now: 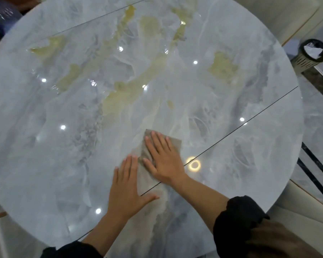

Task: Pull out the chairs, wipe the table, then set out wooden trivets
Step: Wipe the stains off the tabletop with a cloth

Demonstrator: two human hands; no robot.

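the cloth (138,152), a beige-grey rag, lies flat on the table (82,108), on the near half of the top and a little right of centre, across the end of a thin dark seam that runs up to the right rim. the right hand (164,161) lies palm down on the cloth with all its fingers straight and slightly fanned, pressing rather than gripping; 1 corner of the cloth shows beyond the fingertips and another past the little finger. the left hand (127,189) is just beside it, nearer the person, also flat and open with the thumb spread wide. its index finger runs along the cloth's left edge, and whether it rests on the fabric or on bare stone i cannot tell. neither hand has anything curled in it.

the table is round, glossy pale-grey marble with yellowish veins and bright spots of reflected light; a 2nd seam crosses the far left part. both forearms are bare up to black sleeves (237,220).

a cream chair (268,15) stands off the far right rim, another cream chair (296,211) off the near right rim. between them, on the grey tiled floor (317,118), is a small bin (312,53) with a black liner and something crumpled inside.
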